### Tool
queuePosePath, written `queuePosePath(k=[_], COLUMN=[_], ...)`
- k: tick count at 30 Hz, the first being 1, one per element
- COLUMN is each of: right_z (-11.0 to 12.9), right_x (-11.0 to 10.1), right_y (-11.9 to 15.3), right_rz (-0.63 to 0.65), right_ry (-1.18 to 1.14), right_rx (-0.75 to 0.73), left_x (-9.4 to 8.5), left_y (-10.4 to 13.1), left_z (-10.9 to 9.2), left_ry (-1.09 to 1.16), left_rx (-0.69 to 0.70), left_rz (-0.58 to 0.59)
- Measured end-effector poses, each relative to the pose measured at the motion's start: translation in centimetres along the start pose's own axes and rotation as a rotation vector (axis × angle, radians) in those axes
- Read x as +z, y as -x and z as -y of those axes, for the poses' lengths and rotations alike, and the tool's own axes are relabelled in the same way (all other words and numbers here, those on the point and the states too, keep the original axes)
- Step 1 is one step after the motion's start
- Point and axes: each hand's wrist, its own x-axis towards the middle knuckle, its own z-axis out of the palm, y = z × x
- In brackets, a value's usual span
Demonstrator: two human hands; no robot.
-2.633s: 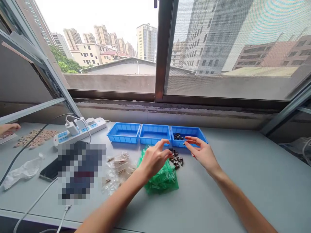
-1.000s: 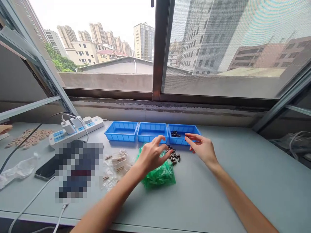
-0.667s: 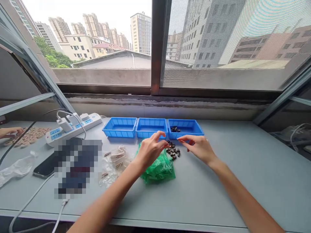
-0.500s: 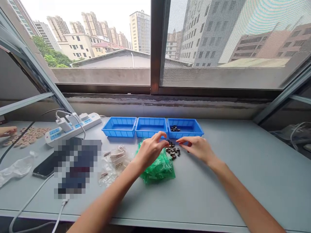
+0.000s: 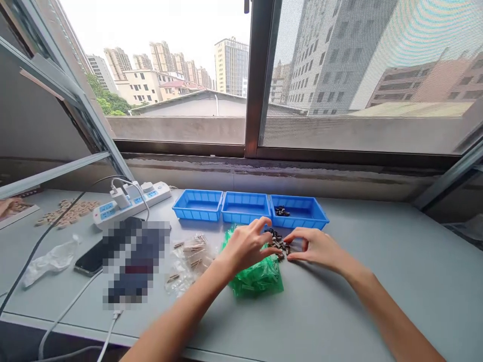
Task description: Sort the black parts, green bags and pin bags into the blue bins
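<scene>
Small dark metal-looking fittings (image 5: 278, 243) lie in a loose pile on the table, in front of the right-hand blue bin (image 5: 305, 217). My left hand (image 5: 249, 244) is over a green plastic bag (image 5: 256, 281), its thumb and forefinger spread at the pile's left side. From the right, my right hand (image 5: 320, 250) reaches the pile's edge with thumb and forefinger apart; no held piece shows between them. More dark fittings (image 5: 282, 211) are inside that bin. The fingers partly cover the pile, and my left hand hides part of the bag.
A middle blue bin (image 5: 245, 215) and a left blue bin (image 5: 198, 213) stand in the same row. Clear bags with small metal parts (image 5: 194, 256) lie left of the green bag. Further left are a power strip (image 5: 132, 203), a phone (image 5: 88, 261), cables and scattered beige pieces (image 5: 68, 212).
The camera view has shifted, moving the scene right and down. Both hands have come lower around the pile, and my right thumb and forefinger have parted. A person's hand at far left has moved away.
</scene>
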Motion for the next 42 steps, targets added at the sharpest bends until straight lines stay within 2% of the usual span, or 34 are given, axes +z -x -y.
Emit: queuePosePath(k=[4, 8, 13, 18, 34, 42], right_z=[-0.31, -0.23, 0.13, 0.38, -0.47, 0.38], right_x=[0.38, 0.68, 0.84, 0.59, 0.89, 0.34], right_y=[-0.23, -0.30, -0.40, -0.38, -0.52, -0.46], right_rz=[-0.010, -0.055, -0.043, -0.051, -0.043, -0.032], right_ry=[-0.017, 0.000, 0.005, 0.082, 0.045, 0.101], right_rx=[-0.018, -0.041, -0.053, -0.026, -0.003, 0.036], left_x=[0.03, -0.07, -0.03, 0.14, -0.31, -0.47], left_y=[-0.02, 0.05, 0.13, 0.08, -0.06, -0.10], left_z=[-0.04, 0.08, 0.17, 0.19, -0.04, 0.19], left_ry=[-0.018, -0.022, -0.013, -0.019, -0.041, -0.023], left_rx=[-0.013, -0.016, -0.005, -0.002, 0.006, -0.013], left_rz=[0.034, 0.028, 0.009, -0.006, 0.051, 0.059])
